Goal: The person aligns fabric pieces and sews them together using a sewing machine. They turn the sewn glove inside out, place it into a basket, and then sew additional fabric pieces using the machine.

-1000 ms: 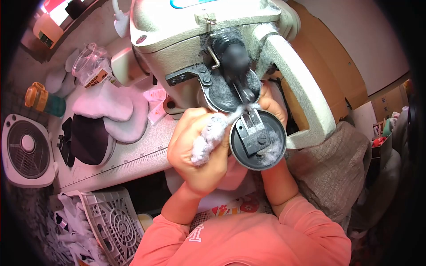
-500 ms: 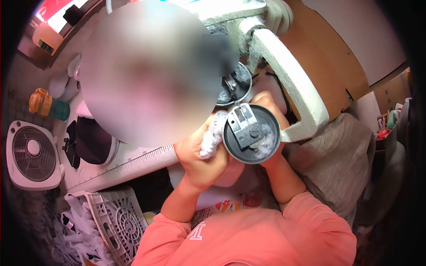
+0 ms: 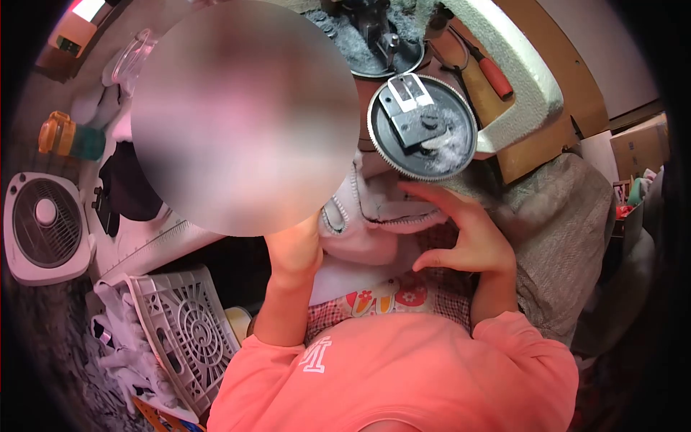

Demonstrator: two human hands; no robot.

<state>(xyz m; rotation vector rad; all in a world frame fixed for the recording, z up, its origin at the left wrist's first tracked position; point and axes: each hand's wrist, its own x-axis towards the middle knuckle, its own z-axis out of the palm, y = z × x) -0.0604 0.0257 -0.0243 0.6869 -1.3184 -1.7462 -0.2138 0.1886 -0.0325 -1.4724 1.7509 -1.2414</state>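
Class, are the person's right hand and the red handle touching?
Apart. The head view shows it: the red handle lies well above the open right hand, with the lower end of the white frame showing between them.

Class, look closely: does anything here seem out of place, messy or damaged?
Loose pale fluff clings to the toothed disc and the upper disc; it looks odd, like litter on hard parts. Nothing visible seems clearly damaged, though blur hides part of the view.
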